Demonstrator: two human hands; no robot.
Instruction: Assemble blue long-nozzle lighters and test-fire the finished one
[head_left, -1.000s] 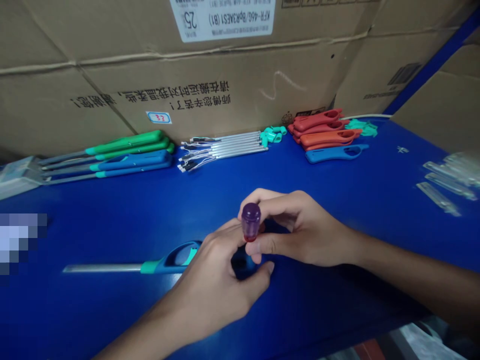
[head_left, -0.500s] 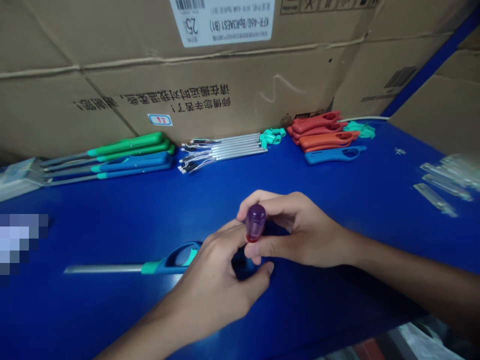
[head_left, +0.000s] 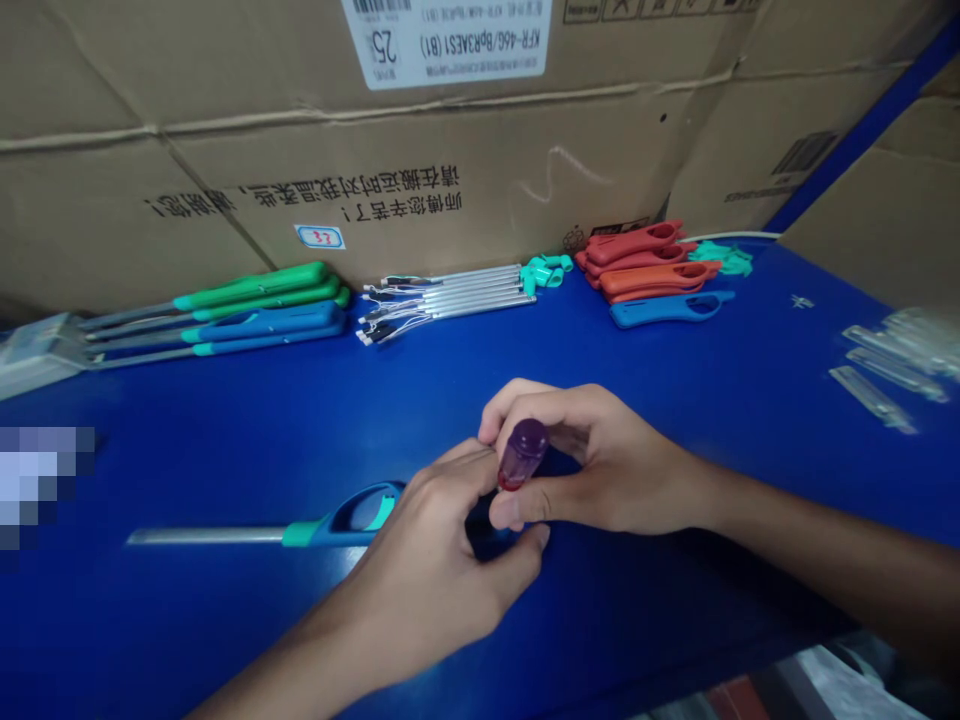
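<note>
On the blue table lies a long-necked blue gas lighter (head_left: 330, 528), its metal tube pointing left and a teal trigger showing in its loop. My left hand (head_left: 450, 545) is closed over the lighter's handle end and hides much of it. Between the thumb and fingers of my right hand (head_left: 600, 460) is a screwdriver with a purple, translucent handle (head_left: 523, 453), standing roughly upright and leaning a little right. The screwdriver's tip is hidden behind the hands, so I cannot tell what it touches.
Behind the hands lie finished-looking lighters (head_left: 262, 315), metal tubes with wires (head_left: 472, 293), teal parts (head_left: 546, 272) and red, orange and blue handle shells (head_left: 645, 270). Clear plastic pieces (head_left: 874, 398) lie at right. A cardboard box (head_left: 495, 160) walls off the back.
The screwdriver's handle has tilted and shifted slightly to the right in my right hand. My left hand and the lighter have stayed almost in place.
</note>
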